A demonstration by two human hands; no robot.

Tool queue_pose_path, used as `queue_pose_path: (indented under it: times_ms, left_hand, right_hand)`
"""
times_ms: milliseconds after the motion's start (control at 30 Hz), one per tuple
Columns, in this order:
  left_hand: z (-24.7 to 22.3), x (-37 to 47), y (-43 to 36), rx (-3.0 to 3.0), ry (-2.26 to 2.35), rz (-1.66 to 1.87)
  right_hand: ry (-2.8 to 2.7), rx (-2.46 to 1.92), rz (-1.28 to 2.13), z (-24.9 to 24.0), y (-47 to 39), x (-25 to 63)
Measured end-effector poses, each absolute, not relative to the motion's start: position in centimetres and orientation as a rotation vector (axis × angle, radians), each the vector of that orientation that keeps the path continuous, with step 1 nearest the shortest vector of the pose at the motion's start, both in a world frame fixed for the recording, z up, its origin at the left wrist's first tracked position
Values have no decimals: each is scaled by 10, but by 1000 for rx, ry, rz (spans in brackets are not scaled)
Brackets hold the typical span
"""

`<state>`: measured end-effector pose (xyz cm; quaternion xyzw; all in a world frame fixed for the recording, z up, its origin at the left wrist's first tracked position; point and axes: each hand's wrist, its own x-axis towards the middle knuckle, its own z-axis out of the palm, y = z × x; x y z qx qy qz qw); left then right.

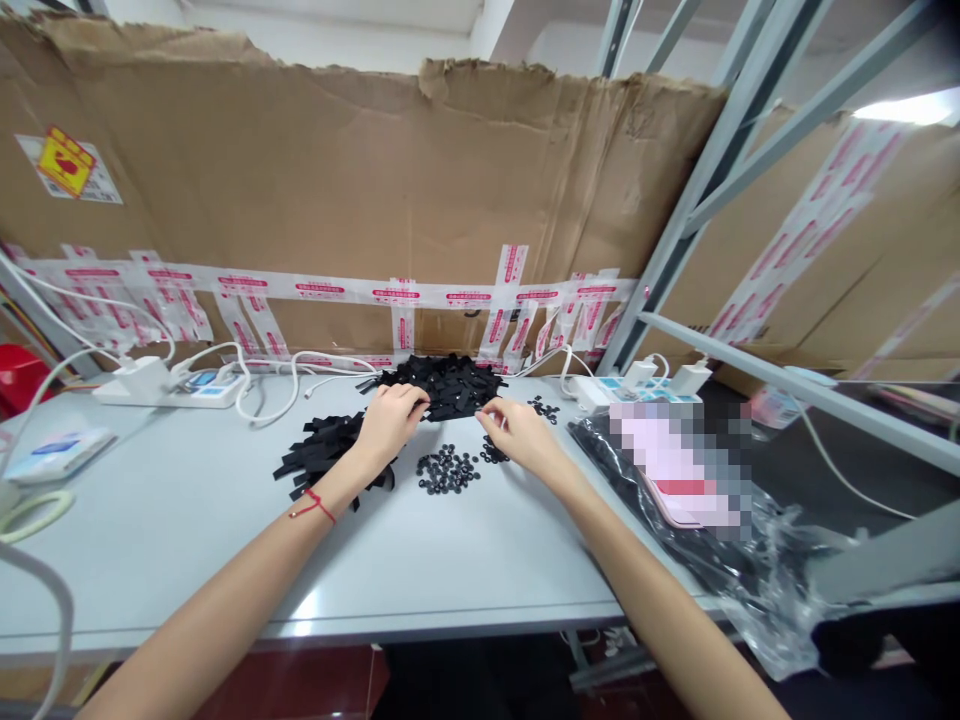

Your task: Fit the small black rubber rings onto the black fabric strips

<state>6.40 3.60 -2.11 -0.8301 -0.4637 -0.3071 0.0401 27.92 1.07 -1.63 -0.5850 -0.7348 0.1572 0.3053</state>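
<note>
My left hand, with a red string bracelet on the wrist, is closed in a pinch at the front left edge of a heap of black strips. What its fingertips hold, if anything, is too small to make out. Just under that hand lies a second pile of black strips. My right hand pinches thumb and forefinger together near the heap's right front edge; its contents are also unclear. Between the hands, small black round pieces are spread on the table, and more small black pieces lie partly hidden beside my right hand.
Small black bits lie farther right on the white table. White power strips with cables run along the back, before a taped cardboard sheet. To the right, a pink phone-like item rests on black plastic beside a metal frame.
</note>
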Motion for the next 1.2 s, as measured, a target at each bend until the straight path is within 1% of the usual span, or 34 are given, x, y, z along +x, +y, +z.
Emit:
queue_pose_path:
  times_ms: [67, 133, 167, 233, 300, 367, 433, 533, 633, 733, 833, 933, 1000, 1100, 1200]
  left_hand:
    - [-15, 67, 28, -2609, -1194, -1063]
    - [-12, 70, 21, -2707, -960, -1118]
    - [-12, 72, 19, -2746, -870, -1132]
    - [-13, 74, 15, -2797, -772, -1151]
    - [-14, 75, 14, -2824, -763, -1155]
    - [-14, 74, 13, -2841, -799, -1155]
    - [-12, 74, 11, -2869, -862, -1185]
    - [-6, 76, 5, -2970, -1077, -1292]
    - [-3, 78, 1, -3206, -1317, -1369]
    - [-4, 78, 2, -3558, -1407, -1207]
    - [-5, 77, 5, -3686, -1451, -1116]
    - [-4, 77, 3, -3679, -1404, -1163]
    - [-1, 78, 1, -3684, -1357, -1174]
    - [1, 78, -3, -3705, -1363, -1212]
    - [-1, 78, -2, -3738, -1385, -1318]
  right_hand:
    - [-1732, -1472, 799, -13, 10, 276]
    - [-1476, -1426, 1225, -7, 6, 273]
    - [-1391, -1371, 1374, -3, 4, 272]
    - [-1355, -1219, 1562, 2, 0, 272]
    - [-1445, -1071, 1643, 4, -2, 274]
    - [-1541, -983, 1627, 5, -3, 276]
    - [-1590, -937, 1535, 5, -4, 277]
    - [-1667, -879, 1420, 6, -6, 275]
    - [-1755, -806, 1404, 7, -8, 271]
    - [-1791, -817, 1343, 5, -8, 269]
    - [-1824, -942, 1088, 1, -7, 269]
    - [-1920, -993, 724, -1, -10, 267]
    - [-1997, -974, 614, -3, -13, 264]
    - [-2060, -939, 639, -5, -16, 259]
    - [-2052, -915, 739, -9, -15, 259]
